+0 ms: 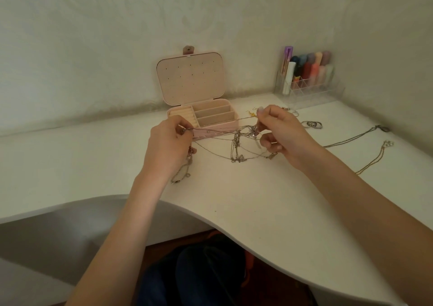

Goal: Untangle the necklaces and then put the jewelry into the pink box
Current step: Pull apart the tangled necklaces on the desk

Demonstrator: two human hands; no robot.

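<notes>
A tangle of thin silver necklaces (237,145) is stretched between my two hands just above the white desk. My left hand (167,145) pinches chain strands at the left, and a loose end with a clasp trails down onto the desk below it. My right hand (280,133) pinches the knotted part at the right, fingers curled round the chains. Behind the hands stands the pink box (212,118), its lid raised against the wall and its beige compartments showing.
To the right on the desk (257,200) lie two separate necklaces (365,151), silver rings (314,124) and a small yellow earring (250,113). A clear organiser with coloured tubes (309,78) stands at the back right corner. The desk's curved front edge runs close to my body.
</notes>
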